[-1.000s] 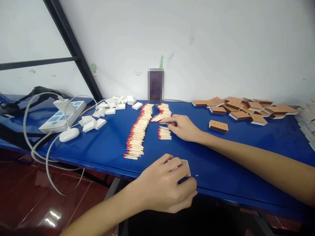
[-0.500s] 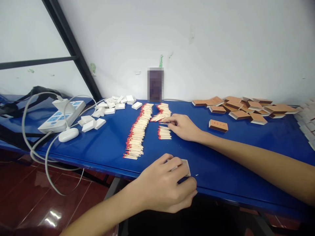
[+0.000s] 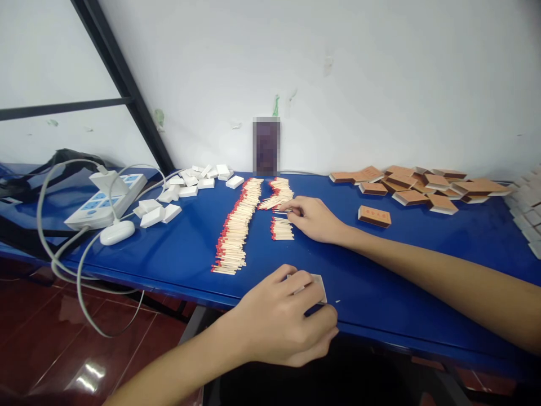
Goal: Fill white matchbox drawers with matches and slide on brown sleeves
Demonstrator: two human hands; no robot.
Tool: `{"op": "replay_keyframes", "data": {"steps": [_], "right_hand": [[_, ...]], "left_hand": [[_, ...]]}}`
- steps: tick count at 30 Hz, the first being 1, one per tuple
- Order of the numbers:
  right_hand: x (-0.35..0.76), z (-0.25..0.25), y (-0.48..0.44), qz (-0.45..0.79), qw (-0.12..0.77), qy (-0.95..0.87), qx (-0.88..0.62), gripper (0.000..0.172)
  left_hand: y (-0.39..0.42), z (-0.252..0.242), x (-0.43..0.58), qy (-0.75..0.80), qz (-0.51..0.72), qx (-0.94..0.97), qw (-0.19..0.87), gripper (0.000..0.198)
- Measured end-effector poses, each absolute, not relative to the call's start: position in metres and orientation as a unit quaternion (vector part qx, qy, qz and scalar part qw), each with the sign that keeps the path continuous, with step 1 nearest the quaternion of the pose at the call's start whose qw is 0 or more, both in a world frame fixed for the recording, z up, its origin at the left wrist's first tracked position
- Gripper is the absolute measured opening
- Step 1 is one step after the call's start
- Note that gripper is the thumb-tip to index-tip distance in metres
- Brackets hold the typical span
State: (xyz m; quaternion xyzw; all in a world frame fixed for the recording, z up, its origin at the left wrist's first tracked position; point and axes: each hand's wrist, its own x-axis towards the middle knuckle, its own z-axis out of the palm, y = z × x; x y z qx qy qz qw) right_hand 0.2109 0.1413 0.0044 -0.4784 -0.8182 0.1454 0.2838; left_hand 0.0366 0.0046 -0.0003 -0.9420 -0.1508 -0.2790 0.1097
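My left hand [image 3: 291, 321] is closed around a pale matchbox tray [image 3: 320, 283] at the table's front edge; the fingers hide most of it. Farther back, my right hand [image 3: 316, 219] has thumb and forefinger pinched together at a match [image 3: 278, 212]. Just in front of those fingertips lies a short row of red-headed matches [image 3: 283, 229], heads to the left. Behind them is a looser bunch of matches [image 3: 279, 194], some slanted. On the left, a long slanting row of matches [image 3: 235, 228] runs from the back toward the front edge.
Orange-brown matchboxes [image 3: 412, 197] are heaped at the back right, with one matchbox [image 3: 374, 216] lying apart. Small white boxes [image 3: 186, 183] lie scattered at the back left. A power strip [image 3: 105, 200] with white cables sits on the left. A dark blurred-out upright object [image 3: 266, 146] leans on the wall.
Almost nothing differs. My right fingertips have shifted very slightly at the matches; my left hand keeps its place with the tray.
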Motion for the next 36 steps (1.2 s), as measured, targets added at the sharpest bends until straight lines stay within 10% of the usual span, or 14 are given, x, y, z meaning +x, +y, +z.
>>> {"op": "replay_keyframes", "data": {"steps": [36], "right_hand": [[0.209,0.01,0.124,0.117,0.267,-0.886,-0.36,0.018]], "left_hand": [[0.005,0.0,0.037,-0.15,-0.279,-0.941,0.12,0.017]]}}
